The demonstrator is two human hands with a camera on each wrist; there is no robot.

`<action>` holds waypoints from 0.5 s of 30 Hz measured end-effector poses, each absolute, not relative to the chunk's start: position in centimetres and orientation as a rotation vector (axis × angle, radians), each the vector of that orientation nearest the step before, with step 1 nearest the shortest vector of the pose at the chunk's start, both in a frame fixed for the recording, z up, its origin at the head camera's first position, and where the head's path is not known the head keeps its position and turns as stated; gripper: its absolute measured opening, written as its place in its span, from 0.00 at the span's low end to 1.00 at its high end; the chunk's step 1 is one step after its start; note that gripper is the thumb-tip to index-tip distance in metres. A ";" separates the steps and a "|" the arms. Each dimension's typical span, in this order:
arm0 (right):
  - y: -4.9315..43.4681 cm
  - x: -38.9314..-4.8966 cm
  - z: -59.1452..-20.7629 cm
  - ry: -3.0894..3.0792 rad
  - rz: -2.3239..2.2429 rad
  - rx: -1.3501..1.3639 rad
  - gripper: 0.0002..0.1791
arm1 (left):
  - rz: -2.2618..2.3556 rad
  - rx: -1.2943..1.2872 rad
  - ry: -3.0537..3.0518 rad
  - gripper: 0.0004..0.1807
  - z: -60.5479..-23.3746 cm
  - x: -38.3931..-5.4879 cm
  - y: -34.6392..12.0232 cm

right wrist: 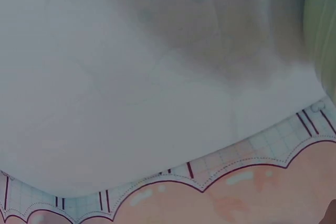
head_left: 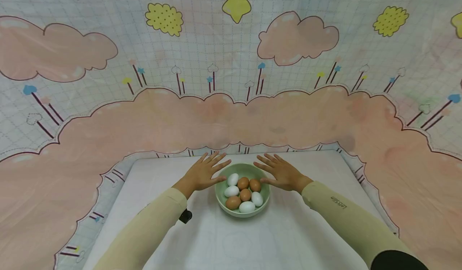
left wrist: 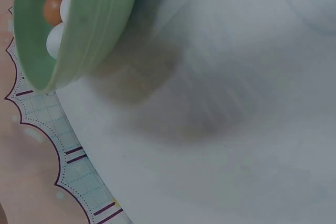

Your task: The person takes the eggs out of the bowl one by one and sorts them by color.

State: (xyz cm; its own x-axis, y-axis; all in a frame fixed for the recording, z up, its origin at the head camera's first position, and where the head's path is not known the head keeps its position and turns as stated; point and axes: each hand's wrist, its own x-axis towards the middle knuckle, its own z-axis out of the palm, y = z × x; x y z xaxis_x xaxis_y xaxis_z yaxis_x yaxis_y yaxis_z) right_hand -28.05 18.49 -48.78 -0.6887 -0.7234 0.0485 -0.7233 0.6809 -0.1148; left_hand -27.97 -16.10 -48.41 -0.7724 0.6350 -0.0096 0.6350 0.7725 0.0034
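Inside green bowl (head_left: 243, 169), four white eggs (head_left: 247, 207), four brown eggs (head_left: 245, 195); hands (head_left: 204, 173) (head_left: 282, 174) outspread alongside.

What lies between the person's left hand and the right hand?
A round, pale green bowl with oval brown eggs and white eggs inside sits between left hand and right hand in the head view.

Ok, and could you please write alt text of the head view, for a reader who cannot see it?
A person's left hand and right hand, fingers spread, flank a green bowl holding four brown eggs and four white eggs. The bowl stands on a white table, with a cloud-patterned cloth behind it.
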 end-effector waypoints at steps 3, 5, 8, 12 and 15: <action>18.4 -27.8 -48.9 2.879 -0.238 -1.227 0.37 | 0.011 1.055 2.947 0.38 -48.6 -27.9 -16.2; 18.4 -27.7 -48.9 2.880 -0.301 -1.177 0.37 | 0.048 1.055 2.960 0.38 -48.8 -27.9 -16.3; 18.4 -27.5 -49.0 2.876 -0.442 -1.037 0.36 | 0.137 1.036 2.989 0.39 -49.1 -27.9 -16.4; 18.2 -27.0 -49.2 2.862 -0.573 -0.862 0.36 | 0.258 0.994 3.026 0.39 -49.5 -27.6 -16.5; 18.2 -26.7 -49.5 2.863 -0.610 -0.806 0.36 | 0.287 0.940 3.039 0.38 -49.8 -27.3 -16.5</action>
State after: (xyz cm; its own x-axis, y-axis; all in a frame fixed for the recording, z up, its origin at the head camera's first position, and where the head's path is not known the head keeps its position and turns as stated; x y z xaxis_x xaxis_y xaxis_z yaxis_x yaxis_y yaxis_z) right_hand -26.67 18.16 -49.48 -0.8537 -0.5207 0.0070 -0.4783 0.7788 -0.4058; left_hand -27.26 -16.46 -49.75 -0.8254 0.5551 0.1028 0.5645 0.8106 0.1556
